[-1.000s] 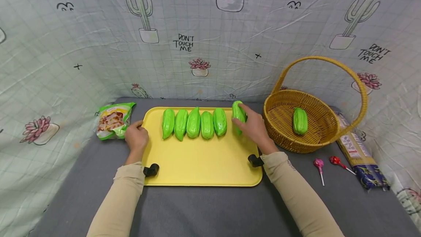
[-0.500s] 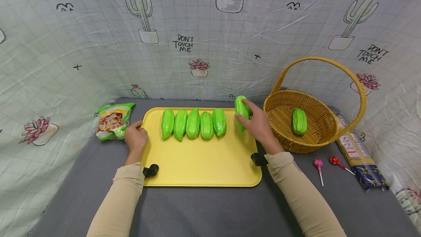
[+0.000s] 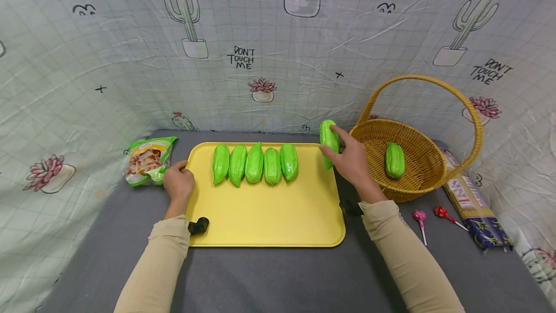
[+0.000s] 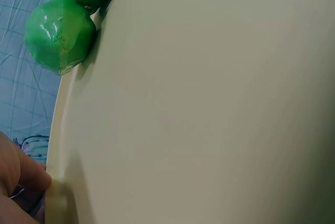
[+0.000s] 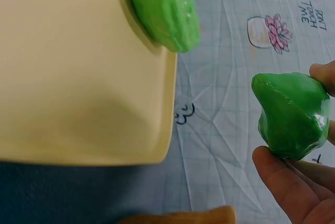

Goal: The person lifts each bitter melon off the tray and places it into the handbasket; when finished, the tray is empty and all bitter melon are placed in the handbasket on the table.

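Observation:
My right hand (image 3: 351, 159) holds a glossy, bright green ridged gourd (image 3: 328, 138) over the tray's far right corner. In the right wrist view, fingers and thumb pinch this gourd (image 5: 290, 114) from its sides, beyond the tray's edge. My left hand (image 3: 179, 182) grips the left rim of the yellow tray (image 3: 260, 216); the left wrist view has a fingertip (image 4: 37, 178) right at that rim. Several similar gourds (image 3: 254, 163) lie side by side along the tray's far half. One more gourd (image 3: 395, 160) sits inside the wicker basket (image 3: 369, 146) at the right.
A green snack bag (image 3: 149, 161) lies left of the tray, against my left hand. Right of the basket is a long packet of noodles (image 3: 473, 202). A pink lollipop (image 3: 420, 216) and a red lollipop (image 3: 441, 211) lie before it. A patterned cloth (image 3: 278, 37) backs the grey table (image 3: 269, 279).
My right hand has lifted the gourd off the tray and carried it right and slightly away, towards the basket. The left hand stays at the tray's rim.

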Demonstrator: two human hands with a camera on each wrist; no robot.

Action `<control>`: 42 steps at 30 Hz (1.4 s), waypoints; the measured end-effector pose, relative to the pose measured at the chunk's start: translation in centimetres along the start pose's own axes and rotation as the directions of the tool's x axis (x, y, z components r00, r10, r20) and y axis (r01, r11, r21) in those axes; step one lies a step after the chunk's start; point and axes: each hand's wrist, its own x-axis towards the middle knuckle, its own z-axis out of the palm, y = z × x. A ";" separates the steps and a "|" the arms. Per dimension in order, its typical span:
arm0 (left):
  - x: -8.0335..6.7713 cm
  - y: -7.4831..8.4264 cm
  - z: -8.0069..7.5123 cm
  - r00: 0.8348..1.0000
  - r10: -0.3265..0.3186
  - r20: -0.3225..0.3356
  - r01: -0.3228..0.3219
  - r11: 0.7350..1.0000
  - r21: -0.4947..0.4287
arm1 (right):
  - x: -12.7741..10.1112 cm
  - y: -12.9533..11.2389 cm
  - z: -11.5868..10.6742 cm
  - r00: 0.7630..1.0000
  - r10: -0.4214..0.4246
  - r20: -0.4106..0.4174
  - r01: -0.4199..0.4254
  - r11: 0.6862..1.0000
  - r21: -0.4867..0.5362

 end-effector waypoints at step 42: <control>-0.3 0.4 -0.1 0.999 -0.028 0.019 0.028 1.000 0.001 | 0.1 7.4 -5.7 0.975 0.215 -0.057 -0.214 0.977 0.018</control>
